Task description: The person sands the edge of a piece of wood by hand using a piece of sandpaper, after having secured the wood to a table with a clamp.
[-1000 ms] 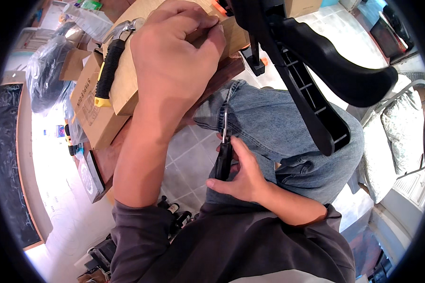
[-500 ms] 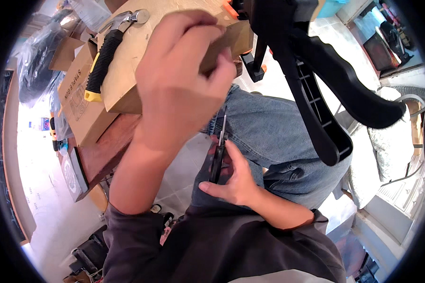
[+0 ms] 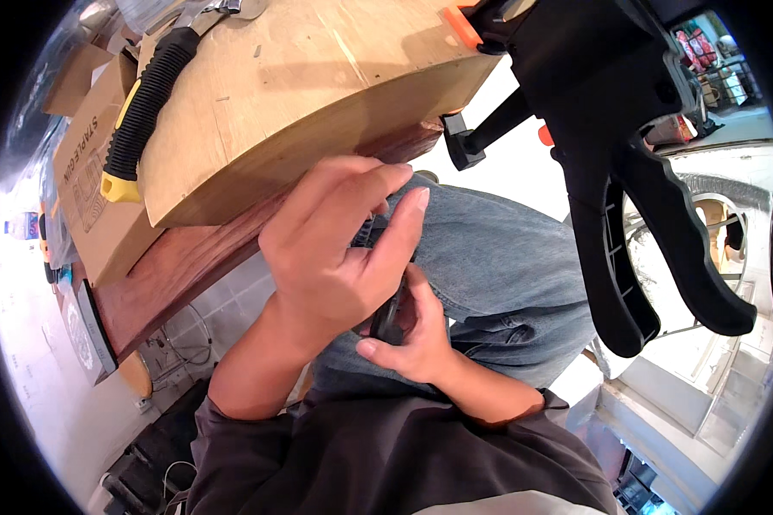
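My left hand (image 3: 331, 245) hangs beside the curved wooden panel's near edge, above my lap. Its fingers are half curled, with thumb and forefinger tips apart and nothing visible between them. Below and to the right, my right hand (image 3: 421, 330) grips a black-handled tool (image 3: 388, 321); my left hand hides its upper end. The pale wooden panel (image 3: 309, 77) has a thick curved edge and lies on a reddish-brown wooden board (image 3: 189, 266). At right, a large black bar clamp (image 3: 588, 112) with trigger handles stands at the panel's edge.
A hammer (image 3: 146, 112) with a black and yellow grip lies on the panel's left side. Beside it is a brown cardboard box (image 3: 94, 163). My jeans-clad leg (image 3: 498, 240) extends beneath the clamp. A round-framed metal object (image 3: 721, 223) stands at far right.
My left hand has come down from the panel's edge toward my right hand, and its thumb and forefinger have shifted. The view has moved, showing more of the panel and clamp.
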`<move>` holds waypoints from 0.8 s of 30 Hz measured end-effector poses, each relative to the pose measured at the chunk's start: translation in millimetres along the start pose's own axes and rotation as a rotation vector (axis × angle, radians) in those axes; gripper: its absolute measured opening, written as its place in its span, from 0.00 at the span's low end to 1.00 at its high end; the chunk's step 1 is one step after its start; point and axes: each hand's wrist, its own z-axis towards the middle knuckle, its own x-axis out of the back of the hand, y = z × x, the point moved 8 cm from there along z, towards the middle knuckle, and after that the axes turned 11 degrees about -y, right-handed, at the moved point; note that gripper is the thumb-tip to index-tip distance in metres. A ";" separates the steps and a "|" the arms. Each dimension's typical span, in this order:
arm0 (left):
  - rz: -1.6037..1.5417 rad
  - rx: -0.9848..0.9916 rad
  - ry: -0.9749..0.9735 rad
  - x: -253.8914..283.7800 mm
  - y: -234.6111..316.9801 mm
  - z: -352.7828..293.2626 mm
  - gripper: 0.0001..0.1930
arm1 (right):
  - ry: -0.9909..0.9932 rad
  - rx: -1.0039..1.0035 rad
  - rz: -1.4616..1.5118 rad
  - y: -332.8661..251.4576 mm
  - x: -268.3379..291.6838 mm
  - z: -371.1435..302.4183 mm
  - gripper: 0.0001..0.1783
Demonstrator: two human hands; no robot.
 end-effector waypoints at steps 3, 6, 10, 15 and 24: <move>-0.005 -0.018 0.005 -0.6 3.5 6.8 0.12 | -0.010 0.028 0.068 5.1 1.3 1.6 0.60; 0.019 -0.039 -0.017 3.3 10.8 6.3 0.11 | -0.071 0.055 -0.039 3.7 -3.4 1.9 0.59; 0.060 0.035 -0.099 11.8 17.9 -10.8 0.12 | -0.006 0.214 -0.055 -2.8 -0.3 2.2 0.60; 0.120 -0.030 -0.088 42.0 36.1 -23.5 0.12 | 0.003 0.165 0.007 -7.2 -1.7 -1.2 0.60; 0.138 0.157 -0.233 21.6 33.2 -51.6 0.09 | -0.017 0.237 -0.205 -24.8 -1.6 -3.4 0.60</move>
